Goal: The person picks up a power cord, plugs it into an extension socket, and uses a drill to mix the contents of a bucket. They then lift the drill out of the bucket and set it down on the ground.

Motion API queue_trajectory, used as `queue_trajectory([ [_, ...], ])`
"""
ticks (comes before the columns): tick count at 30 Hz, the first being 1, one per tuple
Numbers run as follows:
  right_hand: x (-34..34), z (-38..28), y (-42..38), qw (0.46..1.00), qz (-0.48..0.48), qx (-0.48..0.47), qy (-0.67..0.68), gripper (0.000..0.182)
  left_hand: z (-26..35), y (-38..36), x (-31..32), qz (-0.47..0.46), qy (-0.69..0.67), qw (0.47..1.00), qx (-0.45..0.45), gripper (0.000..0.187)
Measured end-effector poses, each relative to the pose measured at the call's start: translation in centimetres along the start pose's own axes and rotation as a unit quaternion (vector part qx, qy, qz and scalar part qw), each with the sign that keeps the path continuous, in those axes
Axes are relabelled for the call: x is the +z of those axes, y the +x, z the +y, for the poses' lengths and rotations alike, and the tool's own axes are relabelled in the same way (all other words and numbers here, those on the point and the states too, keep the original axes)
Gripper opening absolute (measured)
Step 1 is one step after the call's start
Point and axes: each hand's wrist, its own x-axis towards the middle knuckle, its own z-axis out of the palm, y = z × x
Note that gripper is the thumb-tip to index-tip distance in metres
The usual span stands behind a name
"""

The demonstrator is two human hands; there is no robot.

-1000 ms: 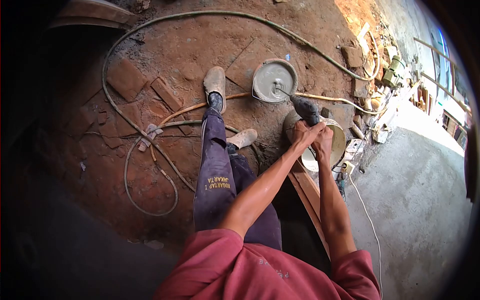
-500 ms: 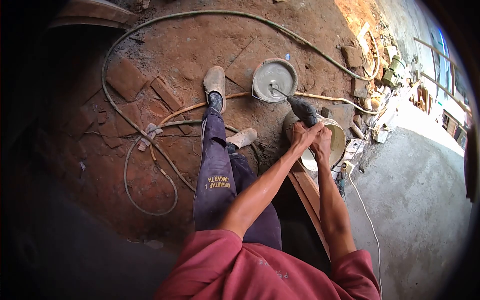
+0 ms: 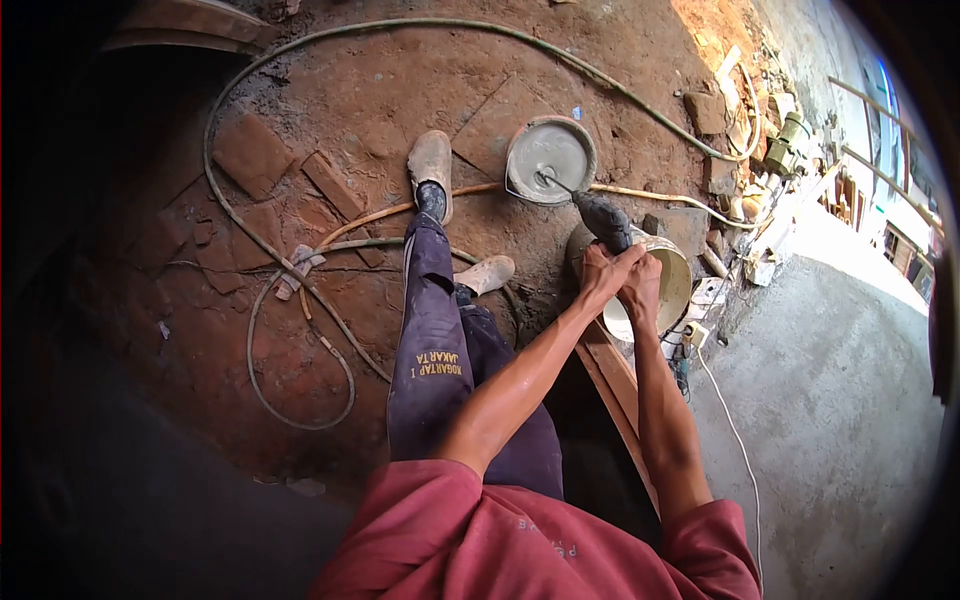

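A dark power drill [image 3: 603, 218] is held by both hands at its rear end. My left hand [image 3: 606, 272] and my right hand [image 3: 641, 288] are closed and touch each other there; the arm on the left of the view is taken as my left. From the drill a thin metal rod [image 3: 560, 186] slants into the grey wet mix [image 3: 550, 158] inside a round bucket [image 3: 587, 145]. The rod's lower end is hidden in the mix. Just below the drill, a second pale bucket [image 3: 680, 280] lies tilted, partly hidden by the hands.
A green hose [image 3: 400, 24] loops over the brown earth, and an orange hose [image 3: 385, 214] runs behind the bucket. Wooden boards [image 3: 615, 385] lie beside my legs. A white cable [image 3: 735, 430] crosses the grey concrete. Bricks and a green motor [image 3: 788, 143] are at the right.
The rod and the drill's front have shifted slightly to the left, and the rod sits at a different spot in the mix. Both hands keep their hold.
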Motion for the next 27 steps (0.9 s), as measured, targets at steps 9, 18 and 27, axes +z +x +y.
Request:
queue_trajectory([
  [9, 0.6, -0.7, 0.3, 0.999, 0.015, 0.013, 0.029, 0.033, 0.9, 0.0, -0.9, 0.006, 0.004, 1.0, -0.003, 0.042],
  [18, 0.6, -0.8, 0.6, 0.999, 0.007, 0.019, 0.031, 0.032, 1.5, -0.1, -1.3, 0.006, 0.03, 1.0, -0.007, 0.038],
  [27, 1.1, -0.9, 0.6, 1.0, 0.01, -0.017, 0.022, 0.037, 3.3, -0.8, -2.0, 0.006, 0.007, 1.0, 0.004, 0.039],
])
